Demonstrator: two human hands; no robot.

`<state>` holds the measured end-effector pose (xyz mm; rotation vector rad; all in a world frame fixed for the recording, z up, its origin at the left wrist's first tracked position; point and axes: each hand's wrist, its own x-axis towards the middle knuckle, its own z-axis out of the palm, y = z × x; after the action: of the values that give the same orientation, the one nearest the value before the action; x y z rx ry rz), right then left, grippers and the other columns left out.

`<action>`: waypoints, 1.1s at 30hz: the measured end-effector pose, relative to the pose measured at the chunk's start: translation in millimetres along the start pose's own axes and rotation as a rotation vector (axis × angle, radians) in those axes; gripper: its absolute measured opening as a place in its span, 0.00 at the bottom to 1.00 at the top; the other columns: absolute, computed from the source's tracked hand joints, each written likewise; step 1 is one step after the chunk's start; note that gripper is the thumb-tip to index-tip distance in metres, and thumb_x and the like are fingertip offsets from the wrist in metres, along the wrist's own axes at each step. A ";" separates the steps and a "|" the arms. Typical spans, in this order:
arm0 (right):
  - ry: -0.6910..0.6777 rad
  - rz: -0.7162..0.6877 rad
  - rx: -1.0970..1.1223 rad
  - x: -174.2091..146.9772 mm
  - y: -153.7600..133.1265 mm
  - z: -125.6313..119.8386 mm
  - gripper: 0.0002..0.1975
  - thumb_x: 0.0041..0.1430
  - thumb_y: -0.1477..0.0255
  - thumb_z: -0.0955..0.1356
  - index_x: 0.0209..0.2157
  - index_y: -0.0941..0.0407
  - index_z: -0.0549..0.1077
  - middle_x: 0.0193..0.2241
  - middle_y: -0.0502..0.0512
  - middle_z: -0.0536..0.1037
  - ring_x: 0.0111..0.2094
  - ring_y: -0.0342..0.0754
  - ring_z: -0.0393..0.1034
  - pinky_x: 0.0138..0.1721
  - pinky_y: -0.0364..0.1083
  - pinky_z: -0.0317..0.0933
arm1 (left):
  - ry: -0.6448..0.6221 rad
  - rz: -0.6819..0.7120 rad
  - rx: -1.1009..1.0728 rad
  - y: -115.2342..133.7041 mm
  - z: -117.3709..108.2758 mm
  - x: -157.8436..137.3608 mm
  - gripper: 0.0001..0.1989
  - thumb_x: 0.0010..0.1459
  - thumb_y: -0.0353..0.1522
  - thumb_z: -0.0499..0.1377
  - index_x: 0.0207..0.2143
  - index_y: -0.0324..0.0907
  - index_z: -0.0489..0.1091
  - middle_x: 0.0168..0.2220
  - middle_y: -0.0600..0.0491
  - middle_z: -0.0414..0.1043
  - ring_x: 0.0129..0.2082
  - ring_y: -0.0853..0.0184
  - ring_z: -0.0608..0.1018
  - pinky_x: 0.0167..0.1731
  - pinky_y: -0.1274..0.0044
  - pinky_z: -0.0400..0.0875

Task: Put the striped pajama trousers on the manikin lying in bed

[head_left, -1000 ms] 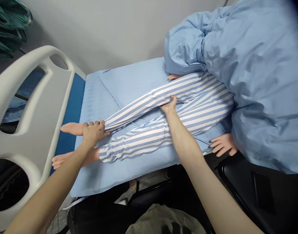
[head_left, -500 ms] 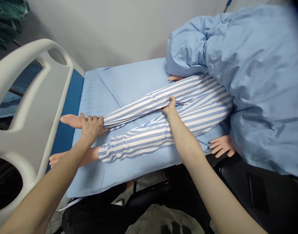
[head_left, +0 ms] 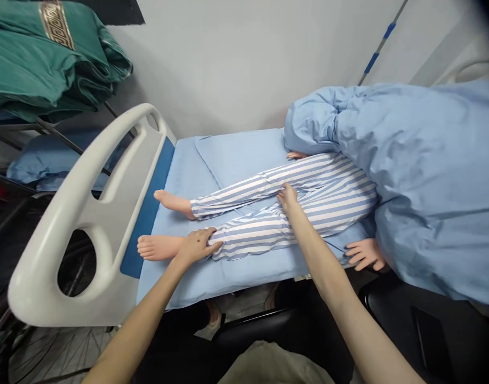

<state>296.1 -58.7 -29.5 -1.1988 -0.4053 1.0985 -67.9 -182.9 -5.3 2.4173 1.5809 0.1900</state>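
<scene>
A mannequin's legs in blue-and-white striped trousers [head_left: 252, 234] lie stretched along the bed. My left hand [head_left: 198, 244] is over the near ankle and trouser cuff, thumb on one side and fingers on the other, some fingertips hidden. Beyond its wrist shows the near bare foot [head_left: 160, 247]. My right hand [head_left: 287, 196] holds the far trouser leg about the knee, its thumb on top and the other fingers partly out of sight. The far foot [head_left: 174, 204] rests on the sheet, untouched.
A pale bed end board [head_left: 104, 213] stands at the left. Loose blue fabric [head_left: 424, 176] covers the mannequin's upper body, one mannequin hand [head_left: 366, 253] showing below it. Green folded cloth [head_left: 60, 58] sits on a rack. A black chair [head_left: 404, 320] stands near the bed.
My left hand has let go of the far ankle and moved to the near ankle and cuff. My right hand stays at the far knee. The view has shifted to the left and up.
</scene>
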 end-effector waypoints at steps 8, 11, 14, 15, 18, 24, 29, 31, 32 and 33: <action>-0.311 -0.233 -0.499 -75.9 -15.4 -25.6 0.13 0.44 0.79 0.71 0.35 0.54 0.77 0.30 0.48 0.78 0.37 0.45 0.72 0.54 0.49 0.65 | -0.107 -0.095 0.173 21.3 -10.0 -1.8 0.27 0.53 0.40 0.61 0.56 0.43 0.71 0.50 0.39 0.78 0.48 0.48 0.78 0.50 0.61 0.64; -0.402 -0.247 -0.561 -94.4 -17.9 -29.9 0.13 0.43 0.82 0.71 0.32 0.55 0.79 0.29 0.49 0.79 0.37 0.46 0.73 0.57 0.51 0.63 | -0.059 -0.137 0.149 29.8 -10.7 -5.1 0.26 0.52 0.39 0.62 0.55 0.45 0.71 0.49 0.38 0.77 0.48 0.47 0.78 0.49 0.59 0.63; -0.383 -0.259 -0.475 -115.2 -19.1 -38.8 0.11 0.45 0.82 0.69 0.31 0.56 0.79 0.32 0.50 0.81 0.39 0.46 0.74 0.56 0.49 0.64 | -0.015 -0.140 0.148 35.2 -8.4 -13.1 0.26 0.51 0.37 0.62 0.55 0.48 0.71 0.49 0.36 0.76 0.49 0.47 0.77 0.50 0.58 0.62; -0.364 -0.247 -0.423 -123.2 -19.0 -44.2 0.09 0.46 0.81 0.70 0.31 0.56 0.79 0.33 0.51 0.81 0.39 0.46 0.75 0.55 0.48 0.65 | -0.002 -0.138 0.151 36.1 -7.2 -16.1 0.26 0.51 0.36 0.61 0.55 0.48 0.71 0.49 0.36 0.76 0.49 0.47 0.77 0.50 0.58 0.62; -0.315 -0.072 -0.191 -150.0 -14.5 -68.9 0.08 0.48 0.76 0.71 0.34 0.57 0.78 0.32 0.54 0.82 0.36 0.47 0.77 0.45 0.46 0.70 | 0.023 -0.113 0.166 36.3 -2.9 -23.5 0.27 0.53 0.34 0.59 0.57 0.42 0.69 0.51 0.35 0.75 0.51 0.47 0.76 0.52 0.60 0.61; -0.177 0.284 0.101 -201.6 16.8 -131.0 0.08 0.51 0.73 0.71 0.36 0.58 0.75 0.35 0.60 0.83 0.36 0.49 0.80 0.38 0.44 0.73 | 0.044 -0.063 0.239 31.1 4.0 -27.5 0.27 0.56 0.34 0.56 0.58 0.33 0.68 0.52 0.34 0.74 0.53 0.46 0.75 0.52 0.61 0.61; -0.104 0.333 0.184 -197.9 25.0 -147.4 0.07 0.51 0.72 0.69 0.34 0.55 0.73 0.40 0.62 0.82 0.44 0.52 0.80 0.48 0.49 0.74 | 0.044 -0.038 0.261 26.7 0.2 -29.1 0.30 0.54 0.34 0.59 0.59 0.36 0.67 0.53 0.35 0.74 0.54 0.45 0.75 0.54 0.61 0.62; -0.065 0.328 0.218 -182.9 21.9 -147.3 0.03 0.51 0.71 0.68 0.31 0.53 0.71 0.37 0.59 0.82 0.45 0.52 0.79 0.52 0.51 0.72 | 0.010 -0.044 0.264 25.1 -2.3 -29.1 0.31 0.55 0.37 0.59 0.61 0.38 0.65 0.54 0.35 0.73 0.55 0.45 0.75 0.56 0.60 0.61; -0.049 0.327 0.235 -174.7 20.8 -147.7 0.02 0.52 0.71 0.68 0.30 0.52 0.70 0.36 0.58 0.82 0.44 0.51 0.79 0.54 0.51 0.72 | -0.008 -0.052 0.262 24.5 -3.0 -28.9 0.32 0.55 0.39 0.58 0.62 0.38 0.65 0.55 0.36 0.73 0.55 0.45 0.74 0.57 0.60 0.60; -0.039 0.330 0.255 -167.3 20.4 -148.7 0.02 0.52 0.71 0.67 0.29 0.53 0.69 0.35 0.58 0.82 0.44 0.51 0.79 0.54 0.51 0.72 | -0.021 -0.062 0.261 24.2 -3.3 -28.8 0.33 0.55 0.40 0.59 0.63 0.38 0.65 0.56 0.36 0.72 0.56 0.45 0.73 0.58 0.59 0.59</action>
<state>322.5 -280.3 -56.2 -1.0388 -0.0915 1.4132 -59.0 -218.1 5.2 2.5442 1.7659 -0.0562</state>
